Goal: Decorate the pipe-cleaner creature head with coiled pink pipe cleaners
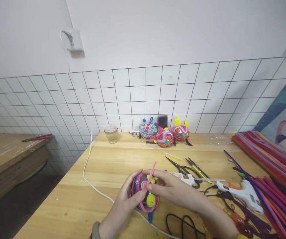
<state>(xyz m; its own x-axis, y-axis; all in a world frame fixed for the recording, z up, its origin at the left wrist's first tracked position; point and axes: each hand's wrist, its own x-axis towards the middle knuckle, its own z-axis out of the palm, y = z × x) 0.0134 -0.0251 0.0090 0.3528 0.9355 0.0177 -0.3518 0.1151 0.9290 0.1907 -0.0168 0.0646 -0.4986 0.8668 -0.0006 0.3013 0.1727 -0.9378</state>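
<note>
My left hand [129, 196] is wrapped round the left side of a round craft figure [143, 207], its thumb pressed on the front. The figure is covered in coloured fuzzy strips and carries yellow-green round pieces and a coiled pink spot. From that spot a pink pipe cleaner [152, 171] sticks up, its free end pointing away from me. The fingers of my right hand [167, 186] are closed on the pipe cleaner's lower part, against the figure. A blue tab [150, 217] hangs below the figure, close to the white cable.
Three finished-looking craft figures [165, 137] stand by the wall, near a glass cup [111, 134]. Scissors [182, 167], a white glue gun [244, 194] and bundles of pipe cleaners [269, 156] lie at right. A white cable [86, 177] crosses the table; a black cord [182, 220] lies in front.
</note>
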